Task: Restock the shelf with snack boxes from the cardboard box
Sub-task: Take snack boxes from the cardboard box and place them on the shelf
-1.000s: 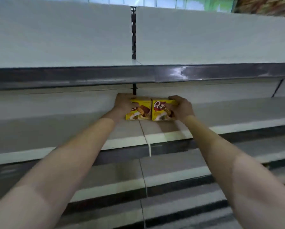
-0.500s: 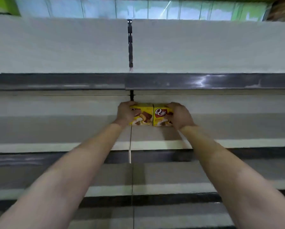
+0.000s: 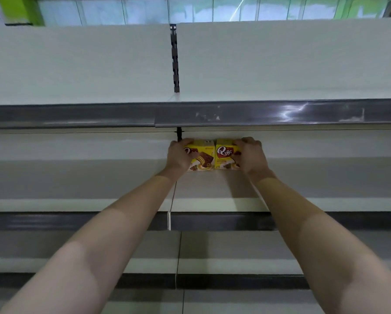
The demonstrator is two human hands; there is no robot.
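You're gripping two yellow snack boxes [image 3: 213, 155], left hand [image 3: 178, 155] and right hand [image 3: 252, 156] one each, seating them on the shelf [image 3: 212, 191]; keep them flush, faces forward.

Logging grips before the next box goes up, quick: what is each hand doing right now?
Left hand: grips the left snack box on the shelf.
Right hand: grips the right snack box beside it.

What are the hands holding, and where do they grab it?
Each grips one yellow snack box: the left hand curls round the left box's left side, the right hand round the right box's right side.
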